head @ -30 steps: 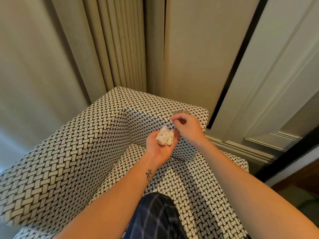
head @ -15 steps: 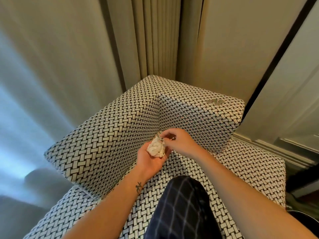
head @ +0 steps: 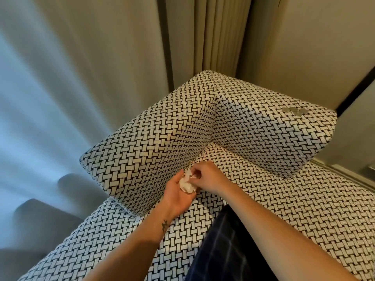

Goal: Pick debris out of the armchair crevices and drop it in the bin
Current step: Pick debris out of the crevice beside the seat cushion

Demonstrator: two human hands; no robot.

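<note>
Hands meet at frame centre: left hand cups a crumpled paper wad; right hand pinches its top, beside the crevice of the armchair; sound practice: bundle scraps tight before carrying; bin unseen.

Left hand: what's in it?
A crumpled white tissue sits in the left hand. The right hand pinches its upper edge, so anything smaller there is hidden.
</note>
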